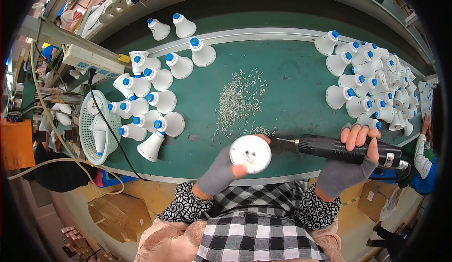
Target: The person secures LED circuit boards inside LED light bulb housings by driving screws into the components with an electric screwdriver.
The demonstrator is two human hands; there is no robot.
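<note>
My left hand (222, 170), in a grey fingerless glove, holds a white round part (251, 154) with its flat face up; small dark marks show near its middle. My right hand (351, 163), gloved the same way, is wrapped round a black electric screwdriver (325, 146). The screwdriver's bit points left towards the white part, with a gap between them. Beyond my hands, a loose pile of small screws (233, 103) lies on the green table (292, 92). White cone-shaped parts with blue tips stand and lie at the left (162, 100) and in a larger group at the right (337, 96).
A pale green basket (87, 132) with white parts sits at the left edge, a black cable hanging across it. A power strip (89, 60) is above it. A metal rail (263, 33) runs along the back. Another person's sleeve (421, 156) shows at the far right.
</note>
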